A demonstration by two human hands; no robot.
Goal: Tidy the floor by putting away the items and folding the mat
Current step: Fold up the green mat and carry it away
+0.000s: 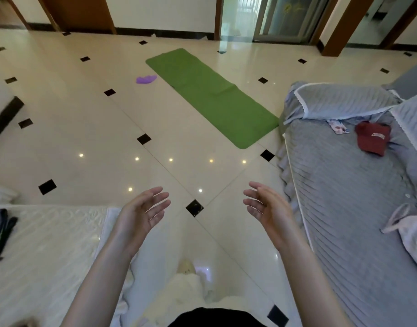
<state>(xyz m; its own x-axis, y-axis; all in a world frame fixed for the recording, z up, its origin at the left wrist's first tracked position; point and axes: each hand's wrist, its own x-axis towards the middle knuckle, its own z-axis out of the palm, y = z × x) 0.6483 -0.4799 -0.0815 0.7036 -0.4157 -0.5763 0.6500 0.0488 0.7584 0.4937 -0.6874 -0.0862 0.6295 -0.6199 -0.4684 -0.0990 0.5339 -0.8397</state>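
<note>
Nearest me, L hand [141, 210] & R hand [267, 208] hung above the floor [84, 128], palms facing each other, fingers spread wide, holding nothing. Farther out I saw the green mat [212, 97] lying flat & unfolded on the tiles, its near end just beside the grey sofa cover [344, 190] w/ a red cap [372, 138] on it. A small purple item [146, 79] lay on the floor just left of the mat's far half.

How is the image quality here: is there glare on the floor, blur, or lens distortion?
Head view: small bright ceiling-light reflections dot the glossy tiled floor; daylight glare washes out the glass door; wide-angle bending curves the sofa edges and walls; the green mat and purple item look soft; both open hands, left hand and right hand, are fairly sharp.
</note>
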